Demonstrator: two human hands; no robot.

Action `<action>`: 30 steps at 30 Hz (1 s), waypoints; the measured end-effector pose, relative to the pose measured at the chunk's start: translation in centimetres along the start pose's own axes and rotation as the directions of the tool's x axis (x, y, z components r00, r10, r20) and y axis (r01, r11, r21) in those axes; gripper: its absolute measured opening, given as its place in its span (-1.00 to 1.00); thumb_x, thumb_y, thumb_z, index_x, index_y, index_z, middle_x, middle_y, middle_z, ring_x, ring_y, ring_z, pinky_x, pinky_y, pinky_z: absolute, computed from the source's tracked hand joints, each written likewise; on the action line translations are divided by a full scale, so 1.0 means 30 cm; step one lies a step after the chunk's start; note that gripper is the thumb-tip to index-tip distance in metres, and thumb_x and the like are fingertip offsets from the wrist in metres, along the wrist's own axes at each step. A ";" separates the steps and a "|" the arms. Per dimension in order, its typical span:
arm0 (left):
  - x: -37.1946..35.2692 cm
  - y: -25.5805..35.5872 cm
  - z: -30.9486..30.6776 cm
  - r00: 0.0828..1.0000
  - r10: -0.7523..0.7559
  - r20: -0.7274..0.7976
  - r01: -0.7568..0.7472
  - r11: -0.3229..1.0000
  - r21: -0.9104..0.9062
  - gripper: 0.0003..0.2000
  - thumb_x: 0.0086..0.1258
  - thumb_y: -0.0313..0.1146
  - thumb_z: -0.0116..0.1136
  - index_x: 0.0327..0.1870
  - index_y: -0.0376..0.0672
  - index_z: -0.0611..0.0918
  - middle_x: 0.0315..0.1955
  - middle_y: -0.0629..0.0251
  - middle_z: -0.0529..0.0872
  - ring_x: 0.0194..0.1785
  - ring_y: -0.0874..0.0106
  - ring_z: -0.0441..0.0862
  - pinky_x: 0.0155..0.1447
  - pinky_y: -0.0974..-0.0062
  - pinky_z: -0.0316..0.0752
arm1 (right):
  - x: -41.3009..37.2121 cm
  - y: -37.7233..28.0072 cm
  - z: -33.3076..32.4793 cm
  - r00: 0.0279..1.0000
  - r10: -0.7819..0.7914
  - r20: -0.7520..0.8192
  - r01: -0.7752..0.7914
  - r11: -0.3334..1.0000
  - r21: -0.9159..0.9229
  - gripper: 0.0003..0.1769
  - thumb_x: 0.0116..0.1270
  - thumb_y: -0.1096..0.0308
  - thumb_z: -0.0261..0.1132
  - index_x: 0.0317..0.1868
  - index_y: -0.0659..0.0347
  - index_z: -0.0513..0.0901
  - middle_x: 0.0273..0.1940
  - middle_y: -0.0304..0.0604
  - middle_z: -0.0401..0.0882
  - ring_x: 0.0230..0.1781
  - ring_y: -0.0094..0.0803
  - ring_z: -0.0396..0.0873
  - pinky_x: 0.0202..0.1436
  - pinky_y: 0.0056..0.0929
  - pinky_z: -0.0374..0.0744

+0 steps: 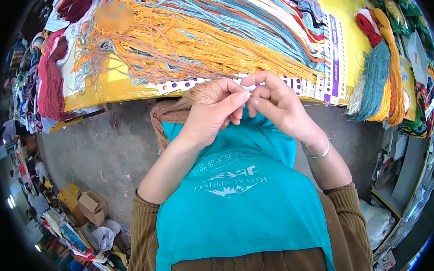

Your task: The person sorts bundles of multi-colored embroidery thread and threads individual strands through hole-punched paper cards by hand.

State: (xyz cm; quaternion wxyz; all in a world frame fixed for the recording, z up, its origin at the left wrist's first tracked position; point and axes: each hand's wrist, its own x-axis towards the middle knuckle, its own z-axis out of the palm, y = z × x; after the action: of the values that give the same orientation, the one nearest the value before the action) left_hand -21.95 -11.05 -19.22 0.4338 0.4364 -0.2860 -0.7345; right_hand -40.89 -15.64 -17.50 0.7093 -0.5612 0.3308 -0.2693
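Both hands meet just past the near edge of the yellow worktop (101, 87), above the teal apron (240, 203). The left hand (210, 109) is closed to a pinch, with thumb and forefinger tips pressed on a thin strand (248, 90) and the other fingers curled in. The right hand (279, 103) nips the same strand from the other side, its fingers bent. This tip-to-tip grip suits something so fine. A tan skein (169, 113) drapes over the left wrist (probably so it stays off the floor and untangled).

The strand barely shows between the fingertips, and the skein's lower end is lost behind the forearm and apron. Orange threads (197, 43) fan across the worktop toward punched cards (333, 56) at its near right edge.
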 end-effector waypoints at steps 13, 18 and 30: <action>0.024 0.042 0.074 0.969 -0.096 -0.226 0.106 0.994 0.036 -0.64 0.54 -0.32 0.00 0.23 -0.36 0.50 0.09 0.08 0.63 -0.43 0.49 0.65 -0.51 0.66 0.51 | 0.066 0.086 -0.131 0.943 -0.129 -0.306 -0.033 0.880 -0.474 -0.91 0.26 0.46 0.29 -0.32 0.32 0.63 -0.48 -0.16 0.61 -0.51 -0.52 0.52 -0.41 -0.46 0.50; 0.062 0.028 0.059 0.967 -0.182 -0.178 0.195 0.979 0.058 -0.65 0.54 -0.33 0.01 0.22 -0.34 0.50 -0.05 0.19 0.67 -0.47 0.59 0.60 -0.56 0.68 0.44 | 0.069 0.085 -0.128 0.947 -0.112 -0.301 -0.044 0.883 -0.467 -0.92 0.24 0.46 0.28 -0.33 0.32 0.63 -0.47 -0.14 0.62 -0.51 -0.51 0.53 -0.40 -0.47 0.50; 0.164 0.003 0.098 0.974 -0.068 -0.214 0.131 0.946 0.296 -0.83 0.51 -0.38 -0.05 -0.10 -0.26 0.56 -0.34 0.26 0.69 -0.63 0.61 0.51 -0.62 0.66 0.33 | 0.066 0.075 -0.130 0.950 -0.071 -0.303 -0.056 0.919 -0.390 -0.88 0.27 0.44 0.33 -0.26 0.34 0.67 -0.43 -0.19 0.67 -0.42 -0.58 0.61 -0.32 -0.55 0.57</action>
State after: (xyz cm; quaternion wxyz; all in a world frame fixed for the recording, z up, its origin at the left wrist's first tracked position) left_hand -25.71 -15.33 -19.73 0.3495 0.5845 -0.3293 -0.6540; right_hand -42.60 -19.04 -20.61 0.5197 -0.6441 0.4836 -0.2848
